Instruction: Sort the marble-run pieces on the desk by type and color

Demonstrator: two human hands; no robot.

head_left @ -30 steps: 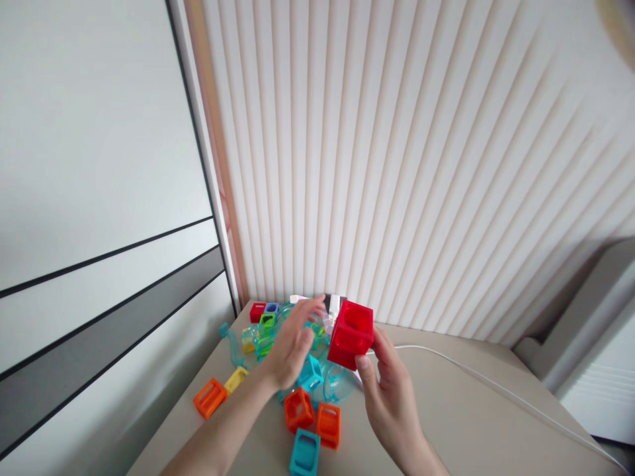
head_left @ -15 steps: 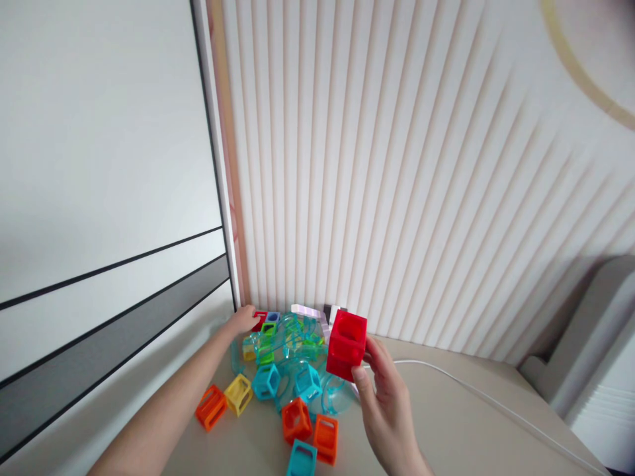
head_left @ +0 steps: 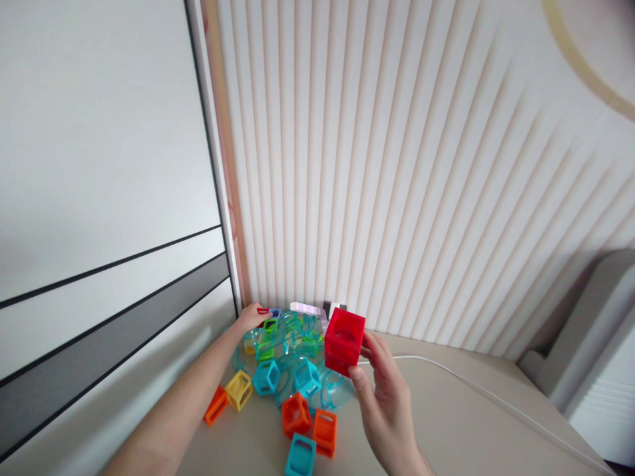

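Observation:
My right hand [head_left: 387,391] grips a red cube-shaped block [head_left: 344,336] by its right side, thumb at the lower edge. The block is raised above the pile and has a round hole in its top. At the far left end of the pile, my left hand [head_left: 252,317] has its fingers closed on a second red block [head_left: 262,311], mostly covered by them. Beside that lie a purple-blue block [head_left: 275,313] and a green block [head_left: 270,324]. Clear teal plastic pieces [head_left: 292,334] fill the middle of the pile, between the two hands.
Nearer me on the beige table [head_left: 446,423] lie a yellow block [head_left: 239,390], orange blocks [head_left: 296,415] and blue blocks [head_left: 300,455]. A white cable [head_left: 476,383] crosses the right side. A ribbed panel [head_left: 347,165] rises behind, with a grey object [head_left: 590,330] far right.
My left hand has shifted slightly right and now covers more of its red block. The red block in my right hand has tilted a little, showing more of its top.

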